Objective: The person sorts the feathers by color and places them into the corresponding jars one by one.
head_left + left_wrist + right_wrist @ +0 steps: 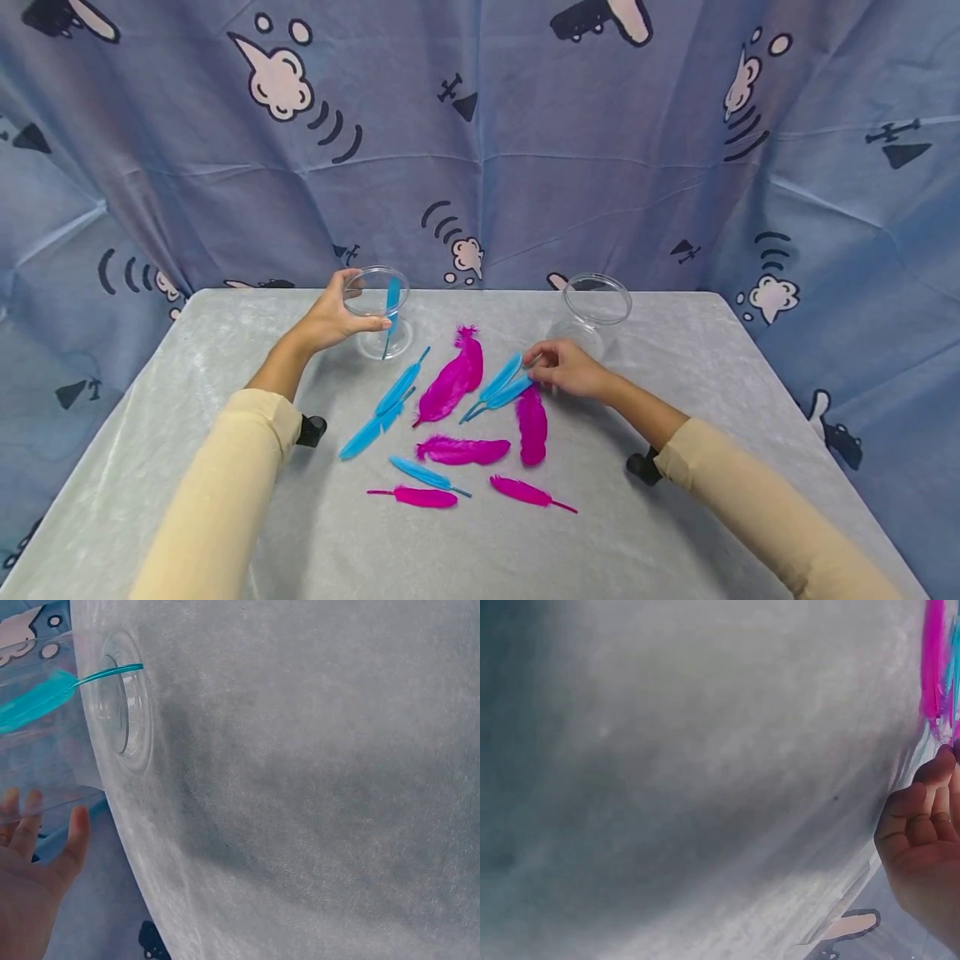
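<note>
My left hand (335,317) grips a clear plastic cup (377,315) near its rim, thumb on the near side and fingers behind. A blue feather (392,304) stands inside it, quill down; that feather (41,701) also shows through the wall in the left wrist view. My right hand (567,367) has bent fingers, the fingertips right at the vane ends of two blue feathers (501,379) lying side by side. I cannot tell whether it pinches one. Just below those fingers lies a magenta feather (532,427); in the right wrist view, magenta (933,660) shows beyond the fingertips.
A second clear cup (597,300) stands behind my right hand. Between the arms lie a large magenta feather (453,379), overlapping blue feathers (390,404), another magenta feather (465,451), and smaller ones nearer the front. A patterned curtain (525,200) hangs at the table's (675,350) back edge.
</note>
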`<state>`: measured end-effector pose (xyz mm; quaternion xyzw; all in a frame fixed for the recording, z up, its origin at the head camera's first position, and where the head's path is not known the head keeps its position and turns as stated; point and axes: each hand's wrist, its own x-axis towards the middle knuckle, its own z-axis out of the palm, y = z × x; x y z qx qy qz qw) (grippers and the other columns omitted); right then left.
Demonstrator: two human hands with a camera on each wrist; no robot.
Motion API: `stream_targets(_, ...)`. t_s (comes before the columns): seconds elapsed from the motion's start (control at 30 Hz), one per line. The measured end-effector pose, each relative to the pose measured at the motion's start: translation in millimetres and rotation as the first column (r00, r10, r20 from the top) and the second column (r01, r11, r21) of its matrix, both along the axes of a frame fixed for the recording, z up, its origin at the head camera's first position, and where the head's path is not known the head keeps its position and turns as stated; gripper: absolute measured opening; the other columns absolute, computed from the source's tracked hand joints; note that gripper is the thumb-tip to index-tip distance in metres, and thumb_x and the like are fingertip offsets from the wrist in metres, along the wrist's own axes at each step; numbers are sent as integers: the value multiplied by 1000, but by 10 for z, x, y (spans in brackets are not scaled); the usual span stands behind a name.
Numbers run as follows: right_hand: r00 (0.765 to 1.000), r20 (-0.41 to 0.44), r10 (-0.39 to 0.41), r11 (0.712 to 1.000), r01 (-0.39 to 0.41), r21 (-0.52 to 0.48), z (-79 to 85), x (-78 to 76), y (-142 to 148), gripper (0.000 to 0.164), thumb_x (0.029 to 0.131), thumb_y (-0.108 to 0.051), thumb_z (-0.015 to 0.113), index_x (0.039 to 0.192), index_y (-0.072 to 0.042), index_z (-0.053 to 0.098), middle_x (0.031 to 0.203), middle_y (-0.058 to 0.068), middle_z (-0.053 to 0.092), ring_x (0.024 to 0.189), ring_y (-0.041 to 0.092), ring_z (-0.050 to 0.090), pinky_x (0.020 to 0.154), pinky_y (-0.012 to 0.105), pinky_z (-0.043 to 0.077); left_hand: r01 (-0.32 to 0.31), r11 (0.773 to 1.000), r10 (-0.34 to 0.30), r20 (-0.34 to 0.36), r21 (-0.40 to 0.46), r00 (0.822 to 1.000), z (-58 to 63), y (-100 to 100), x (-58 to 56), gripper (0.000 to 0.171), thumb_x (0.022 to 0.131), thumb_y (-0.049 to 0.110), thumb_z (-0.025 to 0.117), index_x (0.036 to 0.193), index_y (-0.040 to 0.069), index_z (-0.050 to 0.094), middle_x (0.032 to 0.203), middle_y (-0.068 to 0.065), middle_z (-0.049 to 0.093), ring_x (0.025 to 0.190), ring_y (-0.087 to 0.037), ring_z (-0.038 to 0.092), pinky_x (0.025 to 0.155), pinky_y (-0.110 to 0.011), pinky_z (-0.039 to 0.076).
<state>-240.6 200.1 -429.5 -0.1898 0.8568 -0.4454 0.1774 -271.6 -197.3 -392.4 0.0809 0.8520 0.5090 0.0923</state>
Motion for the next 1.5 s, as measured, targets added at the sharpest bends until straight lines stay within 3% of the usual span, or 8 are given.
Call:
stream_targets(0.33,1000,-8,-26,999,27,31,252,-29,-27,25,94,-8,66,116,4,65,87,15,66,75,19,56,67,29,49,3,1000,-3,-4,4,1000,5,5,14,108,84,28,82,157,8,5,162,-20,19,148,-36,21,113,-57,30)
stream_targets(0.47,999,-2,-36,999,36,-10,412,-50,-45,26,94,-8,66,118,3,64,90,21,65,76,27,56,67,33,50,-1,1000,1,-5,2,1000,13,7,22,108,83,28,83,156,8,6,161,-20,20,148,-36,21,113,-57,30)
stream_targets(0.6,998,-1,-56,998,56,-32,529,-69,-46,24,95,-8,66,117,1,64,86,13,66,79,35,56,64,31,50,0,1000,0,7,2,1000,20,8,28,109,83,28,83,157,8,5,162,-20,19,148,-36,21,113,-57,30)
stream_targets(0.7,998,8,-68,997,68,-38,583,-81,-40,25,95,-9,66,118,0,65,85,8,66,78,34,56,62,27,49,1,1000,-1,11,5,1000,18,8,28,109,83,29,83,157,8,5,162,-19,19,149,-36,21,113,-57,30)
stream_targets(0.97,996,34,-85,991,88,-96,713,-86,-66,28,96,-11,66,122,-2,63,86,6,66,73,20,57,65,26,49,5,1000,-5,-3,0,1000,12,4,15,108,84,28,82,156,7,5,161,-20,20,148,-36,21,113,-57,30)
stream_targets(1.17,994,13,-107,988,108,-111,801,-107,-135,29,96,-13,67,122,-2,64,85,6,67,74,20,57,68,28,51,0,1000,0,2,-1,1000,-3,-3,3,109,83,27,83,157,8,4,161,-20,19,148,-36,20,113,-57,30)
stream_targets(1.5,986,-5,-165,962,160,-221,968,-188,-382,29,96,-17,67,121,-2,64,87,4,66,76,20,57,72,30,51,2,1000,-2,-6,-2,1000,4,3,9,108,84,28,82,156,8,5,161,-19,20,148,-35,21,112,-56,32)
